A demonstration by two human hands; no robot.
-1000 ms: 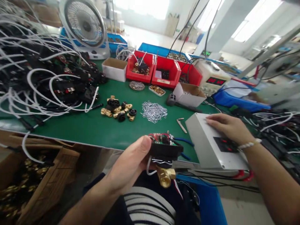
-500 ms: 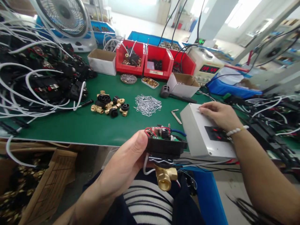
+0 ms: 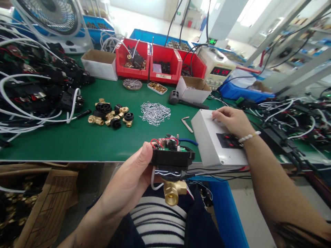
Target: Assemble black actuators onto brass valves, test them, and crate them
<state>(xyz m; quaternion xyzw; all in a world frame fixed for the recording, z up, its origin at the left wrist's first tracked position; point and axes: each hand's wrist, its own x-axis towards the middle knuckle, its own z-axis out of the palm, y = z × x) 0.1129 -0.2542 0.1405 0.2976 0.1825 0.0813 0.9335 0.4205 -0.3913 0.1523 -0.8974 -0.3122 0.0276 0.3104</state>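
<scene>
My left hand (image 3: 131, 179) grips a black valve actuator (image 3: 172, 158) with an open top showing a circuit board and red wires, and a brass valve body (image 3: 172, 191) below it, held over my lap in front of the table edge. My right hand (image 3: 231, 120) rests on top of a slanted white control box (image 3: 207, 137), fingers curled at its far corner, beside a black terminal panel (image 3: 229, 140). A pile of brass fittings and black caps (image 3: 111, 115) and a heap of small wire clips (image 3: 154, 113) lie on the green mat (image 3: 77, 141).
Red bins (image 3: 160, 63), small cardboard boxes (image 3: 99, 63), a power supply with a red display (image 3: 218, 69) and a fan (image 3: 51, 20) stand at the back. Black actuators with white cables (image 3: 33, 89) heap on the left. A blue crate (image 3: 227, 213) sits below.
The view has shifted so everything sits lower left in the frame. My left hand still holds the actuator; my right hand stays on the white box, fingers slightly nearer its far corner.
</scene>
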